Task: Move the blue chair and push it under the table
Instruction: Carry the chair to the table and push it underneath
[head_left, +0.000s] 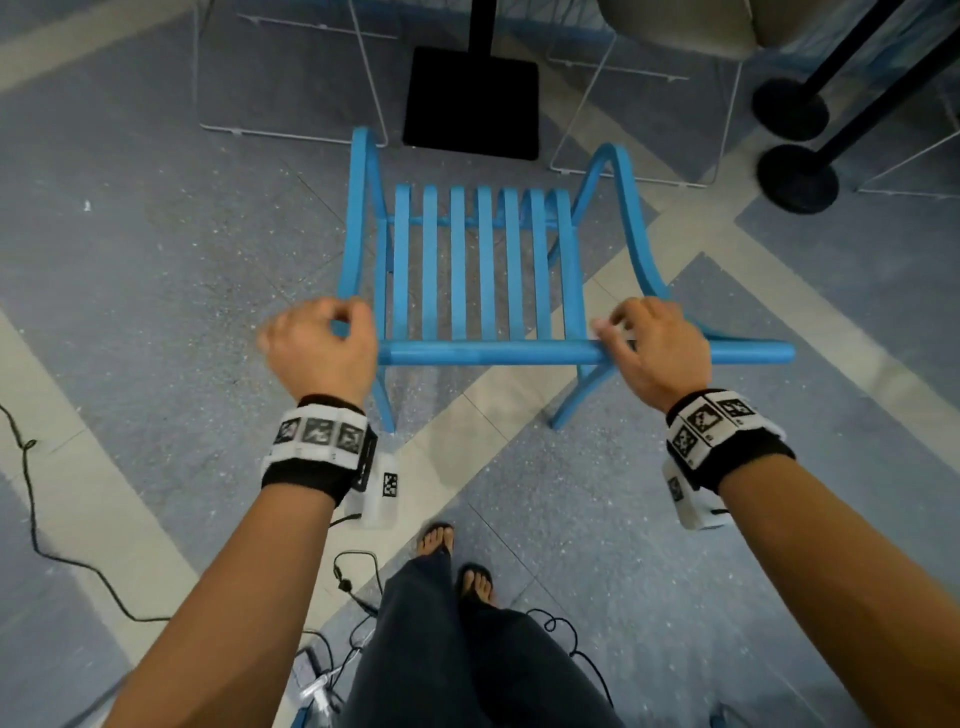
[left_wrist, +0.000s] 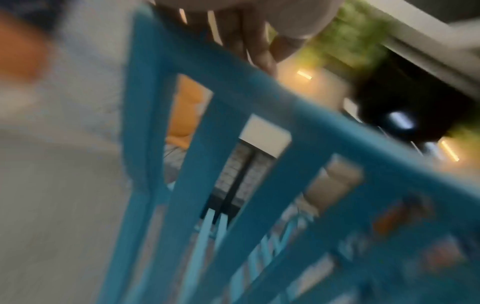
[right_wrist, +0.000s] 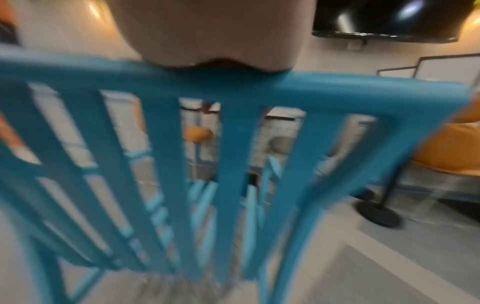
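The blue chair (head_left: 483, 270) with a slatted seat stands on the floor in front of me, its back towards me. My left hand (head_left: 322, 343) grips the left end of the chair's top rail (head_left: 488, 353), and my right hand (head_left: 654, 348) grips the same rail near its right end. The left wrist view is blurred; it shows fingers (left_wrist: 249, 41) curled over the blue chair's (left_wrist: 259, 96) rail. In the blurred right wrist view the palm of the right hand (right_wrist: 207, 37) sits on the blue chair's (right_wrist: 337, 90) rail. Just beyond the chair, the table's black square base (head_left: 470, 98) and post rise from the floor.
White wire-legged chairs (head_left: 291, 124) (head_left: 644, 166) flank the table base. Two black stanchion bases (head_left: 797, 179) stand at the far right. Cables (head_left: 52, 551) trail over the floor at the left and by my sandalled feet (head_left: 436, 540).
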